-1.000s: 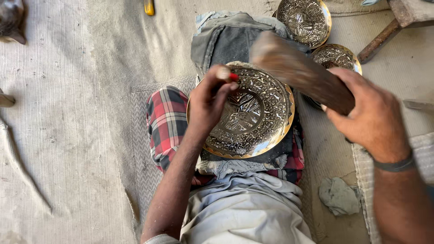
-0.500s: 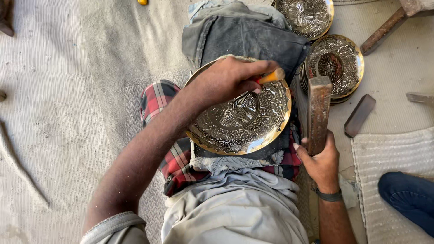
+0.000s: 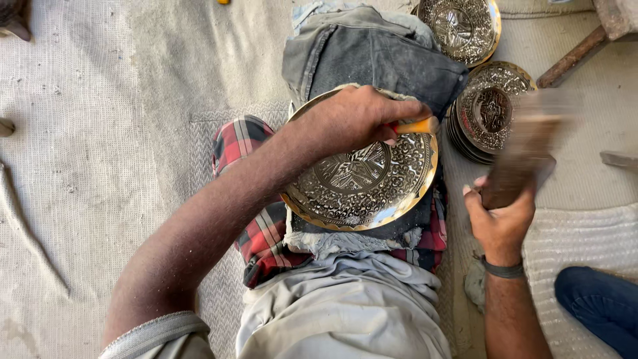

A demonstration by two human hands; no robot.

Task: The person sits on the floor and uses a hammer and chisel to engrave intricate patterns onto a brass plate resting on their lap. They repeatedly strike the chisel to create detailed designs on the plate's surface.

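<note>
At the far left lies a pale woven floor mat (image 3: 100, 133), bare but for a dark object cut off at its top corner. Moving right, a red and black checked cloth (image 3: 256, 239) drapes over the person's lap, under a grey padded cloth (image 3: 372, 60) that carries the engraved brass plate (image 3: 362, 183), a round dish with a bright gold rim and dense chased patterns around a central medallion. The left hand (image 3: 352, 119) reaches across the plate's upper edge, its fingers (image 3: 399, 113) curled tight and pinching a slim orange-handled chisel (image 3: 415, 125) whose tip rests on the plate's upper right rim. Further right, a stack of similar engraved plates (image 3: 492, 110) sits on the floor just beside the worked plate, with another engraved plate (image 3: 458, 26) above it near the top edge. The right hand (image 3: 500, 219) is raised beside the stack, fingers wrapped firmly around the lower end of a wooden mallet (image 3: 525, 149), which is blurred. A dark band circles that wrist. At the lower right corner shows a blue trouser leg (image 3: 598, 306) of another person.
</note>
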